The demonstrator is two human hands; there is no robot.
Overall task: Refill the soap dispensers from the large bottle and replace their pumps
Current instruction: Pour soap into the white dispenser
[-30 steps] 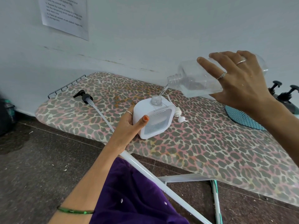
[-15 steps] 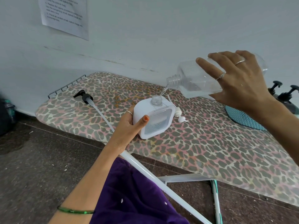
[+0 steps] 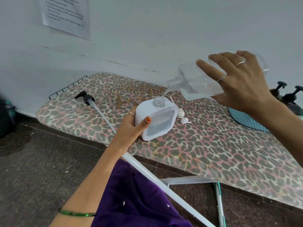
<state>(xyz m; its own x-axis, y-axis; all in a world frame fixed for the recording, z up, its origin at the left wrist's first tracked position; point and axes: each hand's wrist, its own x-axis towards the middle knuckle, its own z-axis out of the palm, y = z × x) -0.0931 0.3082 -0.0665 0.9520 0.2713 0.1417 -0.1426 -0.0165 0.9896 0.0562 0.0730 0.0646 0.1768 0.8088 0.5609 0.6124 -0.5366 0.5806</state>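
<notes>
Right then, my right hand (image 3: 242, 86) gripped the large clear bottle (image 3: 196, 81) at the upper right of the frame, fingers curled round its body, tipped so a thin stream fell from its neck into the open mouth of the white dispenser (image 3: 155, 118). My left hand (image 3: 131, 123) held that dispenser at mid-frame on the leopard-print ironing board (image 3: 213, 145), thumb on its front face. Its white pump (image 3: 182, 116) lay just beside it; a black pump (image 3: 86, 97) lay well apart, toward the left.

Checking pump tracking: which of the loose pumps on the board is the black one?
The black pump with the long dip tube, lying left of the white dispenser; the small pump right of the dispenser is white.
</notes>
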